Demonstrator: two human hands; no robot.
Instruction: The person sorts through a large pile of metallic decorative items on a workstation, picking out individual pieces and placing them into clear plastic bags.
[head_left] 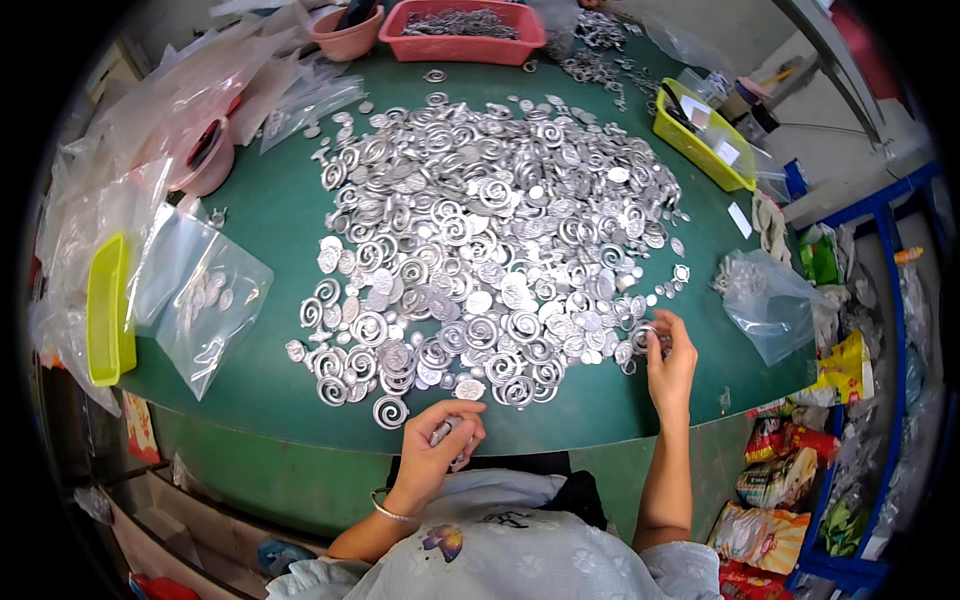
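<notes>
A broad heap of silver metal pieces [490,195], mostly spiral pendants and round or oval discs, lies spread over the green table. My left hand [436,452] is curled at the table's near edge around several small silver pieces [446,430]; their exact shape is partly hidden by the fingers. Just beyond it lies an oval disc [469,389], and a loose spiral pendant [390,411] is to its left. At the heap's right edge, my right hand [674,362] has its thumb and forefinger closed on a silver spiral pendant [642,339].
Clear bags lie left, one holding discs [210,295], beside a yellow-green tray [108,310]. Pink basins [462,48] with metal parts stand at the back. A yellow basket [700,140] and a knotted bag [768,305] sit right, near a blue rack [893,400].
</notes>
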